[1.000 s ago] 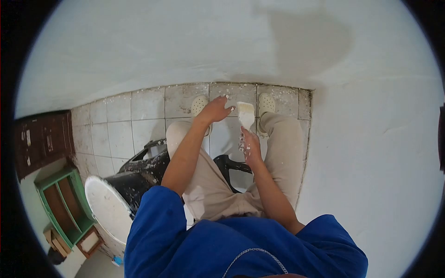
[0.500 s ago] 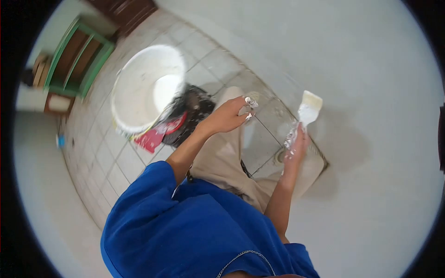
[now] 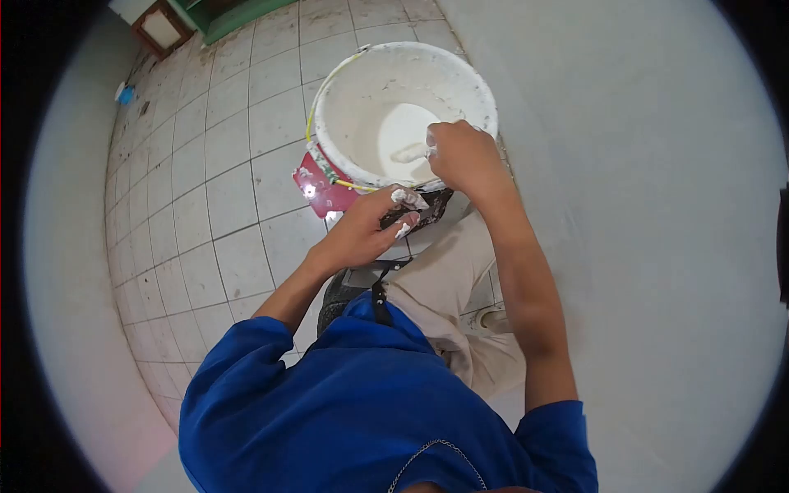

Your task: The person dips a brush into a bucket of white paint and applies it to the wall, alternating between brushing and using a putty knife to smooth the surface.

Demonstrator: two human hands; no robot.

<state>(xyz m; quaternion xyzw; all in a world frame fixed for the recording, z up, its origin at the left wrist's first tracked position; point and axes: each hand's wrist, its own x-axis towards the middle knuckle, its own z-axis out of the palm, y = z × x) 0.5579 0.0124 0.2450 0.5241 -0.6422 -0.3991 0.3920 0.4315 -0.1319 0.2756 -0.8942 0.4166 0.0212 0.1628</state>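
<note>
A white paint bucket (image 3: pixel 345 90) stands on a black stool by the wall, with white paint in its bottom. My right hand (image 3: pixel 462 154) is over the bucket's near rim, shut on a paintbrush (image 3: pixel 411 152) whose bristles dip into the paint. My left hand (image 3: pixel 371 223) hovers just below the bucket, fingers loosely apart and smeared with white paint, holding nothing. I wear a blue shirt and beige trousers.
A red sheet (image 3: pixel 322 191) lies under the bucket. Grey floor tiles (image 3: pixel 214 189) spread to the left. A green shelf frame (image 3: pixel 234 12) and a small box (image 3: pixel 163 29) stand at the top left. A white-painted wall (image 3: pixel 641 205) fills the right side.
My view turned from the wall corner toward the bucket. My right hand swung the paintbrush from beside the wall down into the bucket. My left hand stayed close in front of me.
</note>
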